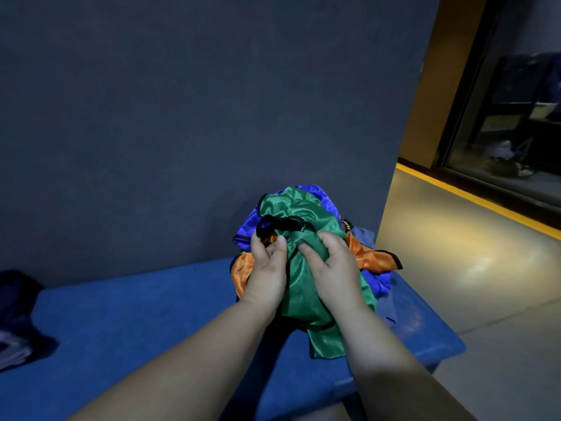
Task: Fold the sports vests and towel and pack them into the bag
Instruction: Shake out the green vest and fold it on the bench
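Noted dark bag [18, 311] at far left, resting on blue worktop [136, 314], well apart from the garments. Found left grip [267, 268] clenched on green vest [303, 299], with fingers curled into the fabric just below its black trim. Found right grip [331, 268] likewise clenched on the same vest, just beside the left. Observed green vest bunched atop a heap at the worktop's right end, against the wall. Recorded blue vest [315, 192] behind and beneath, orange vest [370, 256] protruding rightward, grey-blue cloth [364, 235] at far right; cannot confirm as towel.
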Demonstrator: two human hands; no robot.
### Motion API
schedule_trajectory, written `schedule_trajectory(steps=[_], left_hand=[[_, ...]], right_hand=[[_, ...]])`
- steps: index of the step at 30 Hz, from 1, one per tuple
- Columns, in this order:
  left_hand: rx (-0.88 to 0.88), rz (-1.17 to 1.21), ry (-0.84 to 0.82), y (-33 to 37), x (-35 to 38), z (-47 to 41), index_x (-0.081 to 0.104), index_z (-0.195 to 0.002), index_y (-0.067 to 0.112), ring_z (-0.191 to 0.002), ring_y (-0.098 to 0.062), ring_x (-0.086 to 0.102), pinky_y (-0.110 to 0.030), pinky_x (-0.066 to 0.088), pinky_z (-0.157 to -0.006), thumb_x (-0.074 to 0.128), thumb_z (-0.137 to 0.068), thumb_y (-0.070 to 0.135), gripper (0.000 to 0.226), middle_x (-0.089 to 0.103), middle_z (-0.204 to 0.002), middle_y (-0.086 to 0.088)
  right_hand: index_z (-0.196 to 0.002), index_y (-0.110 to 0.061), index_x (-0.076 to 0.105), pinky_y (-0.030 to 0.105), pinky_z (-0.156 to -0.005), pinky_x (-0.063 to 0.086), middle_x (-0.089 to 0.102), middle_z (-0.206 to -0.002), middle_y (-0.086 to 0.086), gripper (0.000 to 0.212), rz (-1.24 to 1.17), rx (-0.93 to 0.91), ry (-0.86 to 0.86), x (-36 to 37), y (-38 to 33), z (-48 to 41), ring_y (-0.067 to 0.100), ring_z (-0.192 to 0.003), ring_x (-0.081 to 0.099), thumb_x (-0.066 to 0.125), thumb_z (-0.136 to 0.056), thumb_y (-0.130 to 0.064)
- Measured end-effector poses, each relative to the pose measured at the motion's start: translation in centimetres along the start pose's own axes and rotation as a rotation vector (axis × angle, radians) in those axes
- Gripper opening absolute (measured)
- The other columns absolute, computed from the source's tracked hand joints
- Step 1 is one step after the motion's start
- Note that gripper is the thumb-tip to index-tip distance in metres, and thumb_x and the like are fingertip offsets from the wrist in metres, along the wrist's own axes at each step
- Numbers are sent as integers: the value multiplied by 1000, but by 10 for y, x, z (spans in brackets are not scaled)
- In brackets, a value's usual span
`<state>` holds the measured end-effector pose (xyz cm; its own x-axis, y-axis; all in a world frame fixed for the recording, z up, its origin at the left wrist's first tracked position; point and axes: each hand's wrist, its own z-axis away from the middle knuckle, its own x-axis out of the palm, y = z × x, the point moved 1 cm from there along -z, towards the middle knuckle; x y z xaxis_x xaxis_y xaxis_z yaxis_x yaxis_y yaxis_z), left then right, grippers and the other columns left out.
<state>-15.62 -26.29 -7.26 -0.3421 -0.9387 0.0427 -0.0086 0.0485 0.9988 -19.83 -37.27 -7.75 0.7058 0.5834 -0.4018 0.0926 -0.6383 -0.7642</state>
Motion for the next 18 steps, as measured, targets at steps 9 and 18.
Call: schedule_trajectory(steps=[9, 18], left_hand=[[104, -164, -4, -11, -3, -1, 19, -149, 18, -135, -14, 35, -15, 23, -97, 44, -98, 50, 65, 40, -139, 8], [98, -367, 141, -12, 1, -21, 59, -97, 13, -116, -19, 48, -16, 28, -82, 52, -97, 41, 29, 48, -114, 4]], right_hand=[[-108, -25, 51, 5, -76, 37, 57, -106, -12, 11, -316, 153, -25, 15, -7, 7, -6, -97, 52, 46, -101, -31], [-117, -29, 45, -3, -72, 32, 60, -111, -6, 17, -326, 188, -16, 15, -2, 3, -12, -99, 48, 33, -105, -29]])
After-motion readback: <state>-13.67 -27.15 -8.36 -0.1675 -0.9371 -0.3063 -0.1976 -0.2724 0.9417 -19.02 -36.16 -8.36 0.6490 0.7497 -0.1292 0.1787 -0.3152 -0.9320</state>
